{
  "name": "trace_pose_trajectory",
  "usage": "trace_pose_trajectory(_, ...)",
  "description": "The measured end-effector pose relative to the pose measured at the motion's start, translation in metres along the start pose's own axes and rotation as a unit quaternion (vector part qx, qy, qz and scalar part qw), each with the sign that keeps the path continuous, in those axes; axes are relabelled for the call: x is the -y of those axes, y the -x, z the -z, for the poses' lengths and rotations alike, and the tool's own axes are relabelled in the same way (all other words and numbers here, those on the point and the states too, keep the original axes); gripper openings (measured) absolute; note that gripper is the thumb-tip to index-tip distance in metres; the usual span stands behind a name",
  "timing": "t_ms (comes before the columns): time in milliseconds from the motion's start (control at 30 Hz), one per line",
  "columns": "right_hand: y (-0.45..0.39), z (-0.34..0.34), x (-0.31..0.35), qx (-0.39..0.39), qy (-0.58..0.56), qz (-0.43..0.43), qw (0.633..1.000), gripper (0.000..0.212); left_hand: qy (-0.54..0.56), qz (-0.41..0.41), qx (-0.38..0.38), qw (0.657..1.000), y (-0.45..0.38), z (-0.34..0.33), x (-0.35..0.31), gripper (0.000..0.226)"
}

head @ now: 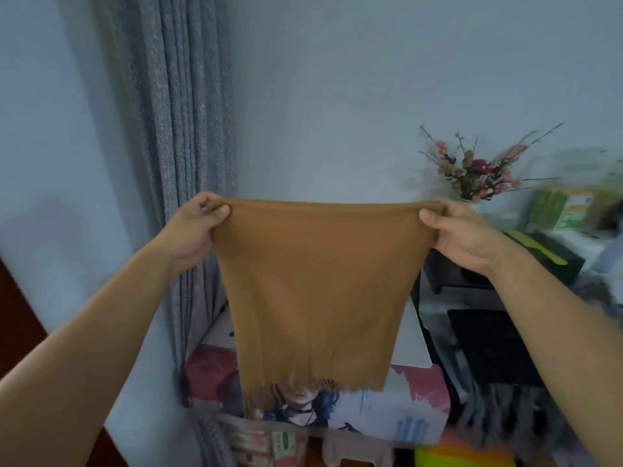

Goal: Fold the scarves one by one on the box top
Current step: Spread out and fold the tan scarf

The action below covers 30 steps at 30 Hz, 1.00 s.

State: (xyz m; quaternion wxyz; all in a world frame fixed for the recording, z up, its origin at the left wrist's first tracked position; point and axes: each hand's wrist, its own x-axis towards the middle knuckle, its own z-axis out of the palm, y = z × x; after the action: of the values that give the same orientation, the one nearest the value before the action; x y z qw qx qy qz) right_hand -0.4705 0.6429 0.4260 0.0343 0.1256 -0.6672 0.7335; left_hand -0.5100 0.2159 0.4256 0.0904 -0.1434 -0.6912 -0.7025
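Item one, nearest my lens: two bare forearms, entering from 7 and 5 o'clock. Left hand [194, 227] pinches the upper left corner of a camel-brown fringed scarf [317, 291]; right hand [462, 230] pinches the upper right corner. I note the scarf held taut in the air at centre, hanging doubled, fringe at 6 o'clock, in front of a box [414, 406] with printed cartoon artwork. Grey curtain [175, 129] at 10 o'clock. Dried flower arrangement [478, 170] at 2 o'clock. Green carton [559, 207] at 3 o'clock, blurred.
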Motion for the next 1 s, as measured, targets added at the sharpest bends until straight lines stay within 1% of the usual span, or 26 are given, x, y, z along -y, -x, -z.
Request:
trace_pose_trajectory(67, -0.008, -0.003, -0.004, -0.050, -0.009, 0.025, 0.998, 0.007, 0.018, -0.006, 0.013, 1.000, -0.002, 0.000, -0.002, 0.039)
trace_pose_trajectory(133, -0.017, -0.007, 0.001, -0.086, 0.027, 0.056, 0.994, 0.018, 0.018, -0.011, 0.006, 1.000, -0.011, -0.002, -0.010, 0.041)
trace_pose_trajectory(167, -0.022, -0.011, 0.006, -0.102, 0.048, 0.072, 0.991, 0.023, 0.017, -0.013, -0.005, 1.000, -0.018, -0.003, -0.015, 0.039)
trace_pose_trajectory(267, -0.049, -0.014, 0.013, -0.149, 0.104, 0.097, 0.979, 0.017, 0.010, -0.014, -0.036, 0.999, -0.045, -0.006, -0.023, 0.025)
trace_pose_trajectory(333, -0.071, -0.012, 0.009, -0.168, 0.118, 0.088, 0.975, 0.019, -0.002, 0.000, -0.053, 0.999, -0.066, -0.010, -0.019, 0.021)
trace_pose_trajectory(400, -0.100, -0.005, -0.008, -0.183, 0.129, 0.065, 0.972, 0.022, -0.010, 0.026, -0.062, 0.998, -0.090, -0.013, -0.001, 0.021)
trace_pose_trajectory(500, -0.150, 0.010, -0.052, -0.211, 0.135, 0.020, 0.968, 0.023, -0.011, 0.073, -0.064, 0.995, -0.132, -0.016, 0.049, 0.021)
trace_pose_trajectory(633, -0.223, 0.036, -0.137, -0.241, 0.162, -0.063, 0.955, 0.016, -0.002, 0.149, -0.070, 0.986, -0.202, -0.019, 0.145, 0.017)
trace_pose_trajectory(767, -0.301, 0.060, -0.224, -0.269, 0.198, -0.135, 0.933, 0.025, -0.012, 0.232, -0.057, 0.971, -0.288, -0.023, 0.255, 0.016)
trace_pose_trajectory(900, -0.365, 0.077, -0.305, -0.278, 0.237, -0.196, 0.910, 0.018, -0.033, 0.301, -0.043, 0.952, -0.355, -0.034, 0.354, 0.007)
trace_pose_trajectory(1000, -0.390, 0.089, -0.348, -0.285, 0.253, -0.240, 0.893, 0.012, -0.036, 0.346, -0.037, 0.937, -0.390, -0.036, 0.412, 0.005)
